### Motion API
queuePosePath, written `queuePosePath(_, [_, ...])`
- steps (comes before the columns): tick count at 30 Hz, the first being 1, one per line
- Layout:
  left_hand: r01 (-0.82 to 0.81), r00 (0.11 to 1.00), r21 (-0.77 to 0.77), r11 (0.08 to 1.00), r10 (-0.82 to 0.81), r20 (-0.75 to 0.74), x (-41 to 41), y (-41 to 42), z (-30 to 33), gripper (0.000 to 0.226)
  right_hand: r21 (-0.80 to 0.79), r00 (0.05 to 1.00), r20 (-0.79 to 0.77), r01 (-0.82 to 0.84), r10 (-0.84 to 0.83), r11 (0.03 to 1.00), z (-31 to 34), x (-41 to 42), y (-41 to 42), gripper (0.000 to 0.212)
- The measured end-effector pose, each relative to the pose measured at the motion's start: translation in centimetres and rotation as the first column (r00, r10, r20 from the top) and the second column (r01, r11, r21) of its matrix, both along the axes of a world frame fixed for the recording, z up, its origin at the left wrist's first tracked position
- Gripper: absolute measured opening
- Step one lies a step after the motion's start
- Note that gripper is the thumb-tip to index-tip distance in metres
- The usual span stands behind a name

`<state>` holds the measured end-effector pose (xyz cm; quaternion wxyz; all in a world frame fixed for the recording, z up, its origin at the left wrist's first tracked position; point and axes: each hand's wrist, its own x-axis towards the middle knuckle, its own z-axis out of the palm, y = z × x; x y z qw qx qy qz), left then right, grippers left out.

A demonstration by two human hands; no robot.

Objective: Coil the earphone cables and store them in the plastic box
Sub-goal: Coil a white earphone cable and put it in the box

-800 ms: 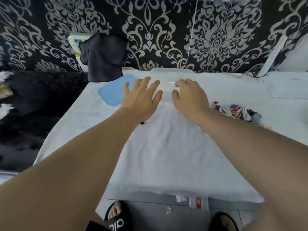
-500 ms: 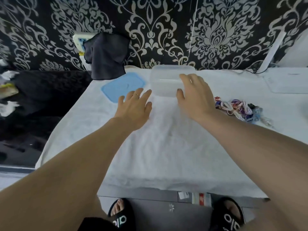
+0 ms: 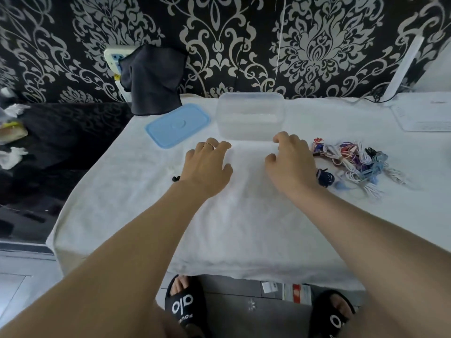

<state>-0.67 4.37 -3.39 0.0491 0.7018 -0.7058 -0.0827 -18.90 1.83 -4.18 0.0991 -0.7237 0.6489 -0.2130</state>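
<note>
Clear lidless plastic box [image 3: 250, 115] at table's far edge, tangled earphone cables [image 3: 353, 159] right, left hand [image 3: 207, 167] and right hand [image 3: 290, 164] empty, fingers loosely bent, both now drawn back off the box.

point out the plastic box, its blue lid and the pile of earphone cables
plastic box [image 3: 249, 129]: head view, near wall
blue lid [image 3: 178, 124]: head view, middle of top face
pile of earphone cables [image 3: 351, 158]: head view, centre of tangle
</note>
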Motion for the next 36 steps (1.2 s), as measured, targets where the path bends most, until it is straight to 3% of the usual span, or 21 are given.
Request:
queuePosePath(5, [-0.104, 0.995, -0.054, 0.993, 0.104, -0.012, 1.2, 0.2, -0.6, 0.035, 0.089, 0.994, -0.091, -0.047, 0.055, 0.995, -1.2, 0.0, 0.3, 0.04])
queuePosePath(8, [-0.122, 0.992, 0.04, 0.992, 0.123, -0.026, 2.1, 0.3, -0.4, 0.023, 0.126, 0.989, -0.114, -0.079, 0.094, 0.989, -1.7, -1.1, 0.3, 0.032])
queuePosePath(11, [-0.127, 0.991, 0.122, 0.984, 0.132, -0.035, 2.5, -0.1, -0.3, 0.016, 0.166, 0.986, -0.025, -0.161, 0.168, 0.973, -1.2, -1.3, -0.3, 0.032])
queuePosePath(17, [-0.09, 0.976, 0.149, 0.985, 0.117, -0.181, 4.1, -1.2, -0.2, 0.014, 0.248, 0.969, 0.009, -0.242, 0.247, 0.938, -0.5, -1.8, -0.9, 0.037])
queuePosePath(21, [-0.166, 0.934, 0.082, 0.983, 0.183, -0.308, 6.0, -1.5, 0.8, 0.029, 0.273, 0.957, -0.025, -0.271, 0.288, 0.923, -0.4, -2.4, -1.4, 0.029])
queuePosePath(28, [-0.166, 0.966, 0.128, 0.978, 0.187, -0.179, 7.1, -1.6, -0.3, 0.028, 0.347, 0.948, 0.043, -0.311, 0.316, 0.885, -0.1, -1.3, -1.4, 0.003])
queuePosePath(36, [-0.178, 0.955, 0.098, 0.979, 0.196, -0.224, 7.0, -2.1, -0.6, 0.023, 0.35, 0.923, 0.122, -0.385, 0.366, 0.854, 0.0, -1.1, -1.5, 0.006])
